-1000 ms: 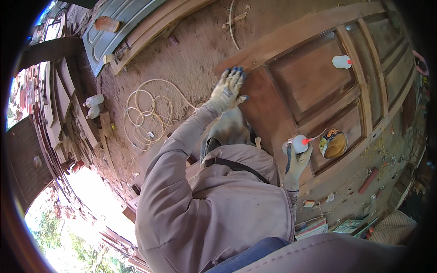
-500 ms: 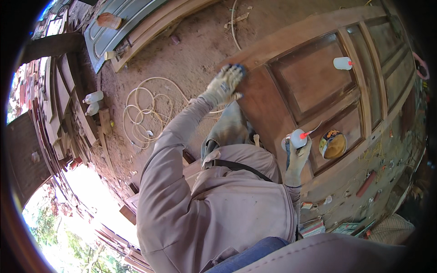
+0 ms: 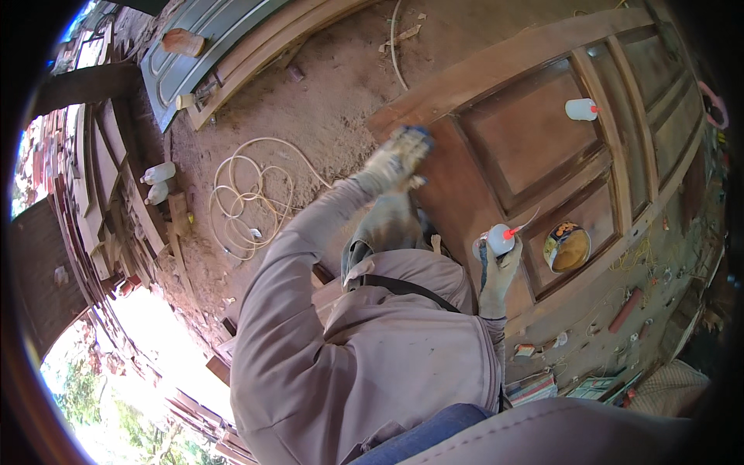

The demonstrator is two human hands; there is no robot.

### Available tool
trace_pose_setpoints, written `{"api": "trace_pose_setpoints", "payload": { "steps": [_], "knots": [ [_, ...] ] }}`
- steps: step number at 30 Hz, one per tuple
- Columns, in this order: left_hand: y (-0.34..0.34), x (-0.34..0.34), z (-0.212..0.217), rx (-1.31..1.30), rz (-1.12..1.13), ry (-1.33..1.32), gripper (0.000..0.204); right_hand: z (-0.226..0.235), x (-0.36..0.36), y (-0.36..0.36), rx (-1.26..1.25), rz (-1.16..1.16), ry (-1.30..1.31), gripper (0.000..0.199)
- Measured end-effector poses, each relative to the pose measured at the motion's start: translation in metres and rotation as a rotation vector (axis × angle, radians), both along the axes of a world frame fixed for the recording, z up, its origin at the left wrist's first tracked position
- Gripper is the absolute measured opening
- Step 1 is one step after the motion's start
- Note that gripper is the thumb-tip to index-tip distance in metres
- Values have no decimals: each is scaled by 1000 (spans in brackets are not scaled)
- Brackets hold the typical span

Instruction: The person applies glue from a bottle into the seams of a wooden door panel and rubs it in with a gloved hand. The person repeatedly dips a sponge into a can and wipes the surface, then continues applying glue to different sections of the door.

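A brown wooden panel door [image 3: 477, 174] lies in front of me and to the right. My left hand [image 3: 399, 159], in a pale work glove with blue at the fingertips, is at the door's near left corner. Motion smears its fingers, so I cannot tell if anything is under them. Gloved too, my right hand [image 3: 498, 273] is closed around a white squeeze bottle [image 3: 500, 239] with a red nozzle and thin tube, held above the door. Beside it, an opened can [image 3: 568, 248] of tan paste stands on the door. A second white bottle [image 3: 580, 109] with a red tip lies farther up.
A pale hose [image 3: 252, 194] lies coiled on the dirt floor at left. Behind it are a grey-blue door panel [image 3: 174, 77] and wooden boards. Two plastic bottles [image 3: 159, 182] rest by stacked planks [image 3: 101, 170]. Debris and a reddish-brown block [image 3: 626, 310] lie at right.
My left hand has slid slightly right and toward me along the door's corner. My right hand, with the squeeze bottle, has shifted a little left.
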State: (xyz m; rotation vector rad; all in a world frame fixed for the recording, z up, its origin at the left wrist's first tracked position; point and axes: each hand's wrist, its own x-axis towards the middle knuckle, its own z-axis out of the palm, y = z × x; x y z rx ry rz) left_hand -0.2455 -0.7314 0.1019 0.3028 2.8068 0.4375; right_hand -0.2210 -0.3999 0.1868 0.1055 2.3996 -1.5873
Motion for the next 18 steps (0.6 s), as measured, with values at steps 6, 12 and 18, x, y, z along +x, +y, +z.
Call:
{"api": "trace_pose_setpoints", "payload": {
  "steps": [6, 12, 18],
  "knots": [
    [15, -12, 2, -73, -263, -48, 98, 10, -1, -12, 12, 65, -2, 55],
    [-20, -2, -32, 67, -220, 181, 96, -3, 0, -2, 95, 49, 11, 60],
    [25, -2, -36, 258, -440, 227, 102, 0, -4, -4, 117, 66, -11, 64]
  ]
}}
